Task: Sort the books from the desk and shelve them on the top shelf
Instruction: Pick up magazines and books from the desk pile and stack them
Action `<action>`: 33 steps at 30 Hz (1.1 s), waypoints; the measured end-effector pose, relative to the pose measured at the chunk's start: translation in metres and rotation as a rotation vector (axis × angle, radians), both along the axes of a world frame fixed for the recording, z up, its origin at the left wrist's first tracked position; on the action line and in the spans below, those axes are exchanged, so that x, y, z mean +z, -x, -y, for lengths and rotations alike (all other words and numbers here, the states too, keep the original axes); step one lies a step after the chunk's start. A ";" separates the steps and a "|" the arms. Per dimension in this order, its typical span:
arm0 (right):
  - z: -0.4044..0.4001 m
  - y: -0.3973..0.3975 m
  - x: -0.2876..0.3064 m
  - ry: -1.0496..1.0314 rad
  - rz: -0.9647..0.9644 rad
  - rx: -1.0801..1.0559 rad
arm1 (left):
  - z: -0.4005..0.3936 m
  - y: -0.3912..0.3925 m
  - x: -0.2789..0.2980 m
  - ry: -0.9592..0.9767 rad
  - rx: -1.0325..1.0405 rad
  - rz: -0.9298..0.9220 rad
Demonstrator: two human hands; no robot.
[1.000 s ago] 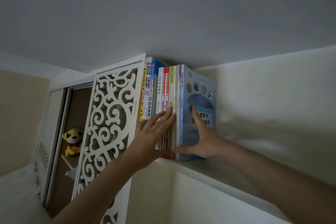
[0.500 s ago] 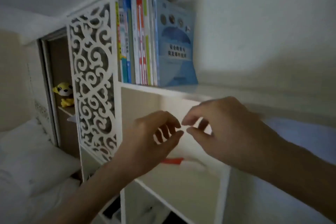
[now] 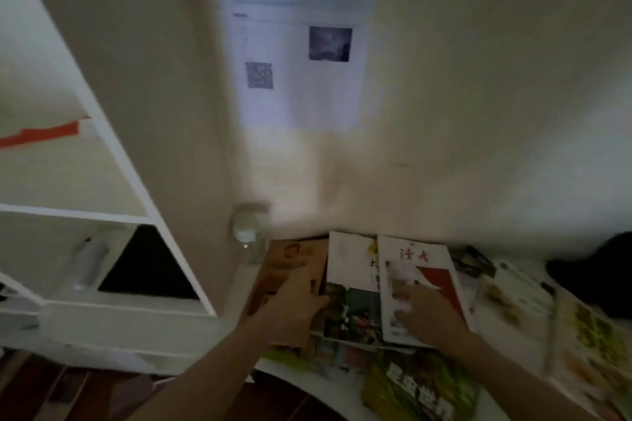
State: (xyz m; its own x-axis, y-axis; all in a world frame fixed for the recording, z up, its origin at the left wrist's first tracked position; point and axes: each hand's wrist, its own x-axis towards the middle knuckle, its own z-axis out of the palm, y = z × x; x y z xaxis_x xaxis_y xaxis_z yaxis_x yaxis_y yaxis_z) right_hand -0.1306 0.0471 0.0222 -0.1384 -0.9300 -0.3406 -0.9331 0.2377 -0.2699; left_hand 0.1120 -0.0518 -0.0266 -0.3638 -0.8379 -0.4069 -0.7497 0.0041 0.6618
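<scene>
Several books and magazines lie spread on the desk (image 3: 309,374) at the lower right. A white book with a red panel (image 3: 419,278) lies on top, beside a white book with a dark photo (image 3: 352,287). Left of them is a brown book (image 3: 290,261), and a green book (image 3: 420,390) lies nearest to me. My left hand (image 3: 290,313) rests on the brown book at the photo book's left edge. My right hand (image 3: 427,316) lies on the lower part of the red-panel book, fingers spread. The picture is blurred, so I cannot tell whether either hand grips. The top shelf is out of view.
A white shelf unit (image 3: 102,215) with open compartments stands at the left, with a red strip (image 3: 41,135) in one. A clear glass (image 3: 249,236) stands at the desk's back left corner. Printed sheets (image 3: 297,55) hang on the wall. A dark object (image 3: 598,270) sits far right.
My view has dropped from the top shelf and its row of books down to the desk. Both hands have come down from the shelf onto the books lying there.
</scene>
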 end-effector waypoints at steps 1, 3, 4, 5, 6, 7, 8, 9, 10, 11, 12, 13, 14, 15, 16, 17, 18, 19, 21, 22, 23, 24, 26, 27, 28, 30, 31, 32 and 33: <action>-0.008 0.002 -0.010 -0.006 0.025 -0.048 | 0.008 0.006 -0.032 -0.015 0.021 -0.016; -0.022 0.002 -0.033 -0.018 0.054 -0.126 | 0.004 0.023 -0.058 -0.078 0.018 -0.035; -0.028 0.000 -0.044 -0.024 0.046 -0.164 | -0.005 0.032 -0.041 -0.070 0.021 -0.050; -0.035 -0.003 -0.052 -0.050 0.022 -0.211 | -0.012 0.038 -0.027 -0.049 0.027 -0.061; -0.040 -0.006 -0.058 -0.081 -0.003 -0.271 | -0.015 0.044 -0.024 -0.052 0.052 -0.091; -0.045 -0.008 -0.063 -0.123 -0.029 -0.339 | -0.018 0.050 -0.022 -0.045 0.085 -0.129; -0.048 -0.007 -0.066 -0.142 -0.052 -0.407 | -0.018 0.056 -0.028 -0.074 0.139 -0.158; -0.049 -0.004 -0.067 -0.146 -0.078 -0.483 | -0.018 0.060 -0.032 -0.098 0.196 -0.189; -0.049 0.002 -0.069 -0.125 -0.105 -0.555 | -0.017 0.064 -0.033 -0.114 0.240 -0.203; -0.047 0.009 -0.068 -0.083 -0.118 -0.633 | -0.016 0.068 -0.032 -0.118 0.250 -0.198; -0.044 0.018 -0.069 -0.038 -0.111 -0.700 | -0.014 0.072 -0.033 -0.129 0.230 -0.190; -0.040 0.028 -0.070 -0.008 -0.098 -0.758 | -0.012 0.076 -0.035 -0.163 0.194 -0.191; -0.036 0.037 -0.072 0.006 -0.095 -0.794 | -0.012 0.081 -0.036 -0.209 0.166 -0.205; -0.033 0.044 -0.072 -0.001 -0.103 -0.797 | -0.012 0.087 -0.038 -0.277 0.160 -0.237; -0.031 0.048 -0.074 -0.009 -0.115 -0.770 | -0.014 0.092 -0.037 -0.348 0.170 -0.285; -0.030 0.048 -0.075 -0.008 -0.121 -0.725 | -0.016 0.097 -0.039 -0.392 0.201 -0.329; -0.031 0.047 -0.078 -0.004 -0.124 -0.674 | -0.020 0.101 -0.039 -0.411 0.245 -0.374; -0.034 0.043 -0.078 0.001 -0.123 -0.640 | -0.023 0.103 -0.038 -0.412 0.295 -0.422; -0.037 0.028 -0.079 -0.008 -0.108 -0.590 | -0.029 0.106 -0.040 -0.345 0.342 -0.460; -0.038 0.018 -0.081 -0.025 -0.094 -0.566 | -0.031 0.106 -0.040 -0.312 0.326 -0.442; -0.038 0.008 -0.080 -0.035 -0.079 -0.548 | -0.033 0.107 -0.040 -0.283 0.306 -0.418; -0.037 -0.001 -0.080 -0.036 -0.062 -0.543 | -0.034 0.106 -0.039 -0.257 0.297 -0.392; -0.034 -0.009 -0.080 -0.005 0.047 -0.601 | -0.038 0.099 -0.030 -0.260 0.337 -0.464; -0.031 -0.009 -0.075 0.022 0.155 -0.637 | -0.040 0.092 -0.024 -0.291 0.358 -0.542; -0.029 -0.006 -0.069 0.059 0.279 -0.666 | -0.041 0.083 -0.018 -0.325 0.378 -0.604; -0.023 -0.005 -0.043 0.049 0.528 -0.781 | -0.040 0.063 -0.012 -0.398 0.414 -0.694; -0.020 -0.003 -0.033 0.026 0.715 -0.858 | -0.039 0.055 -0.009 -0.450 0.434 -0.731; -0.017 -0.003 -0.028 -0.008 0.915 -0.923 | -0.036 0.049 -0.006 -0.483 0.444 -0.736; -0.016 -0.004 -0.026 -0.038 1.034 -0.941 | -0.033 0.046 -0.005 -0.475 0.435 -0.709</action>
State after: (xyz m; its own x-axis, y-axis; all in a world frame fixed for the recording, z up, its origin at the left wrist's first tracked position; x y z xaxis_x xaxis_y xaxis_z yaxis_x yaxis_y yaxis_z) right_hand -0.1269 0.0631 -0.0042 -0.3717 -0.6175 -0.6932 0.1938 0.6786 -0.7085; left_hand 0.0662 -0.0187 -0.0313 -0.3515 -0.7620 -0.5439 -0.0466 -0.5660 0.8231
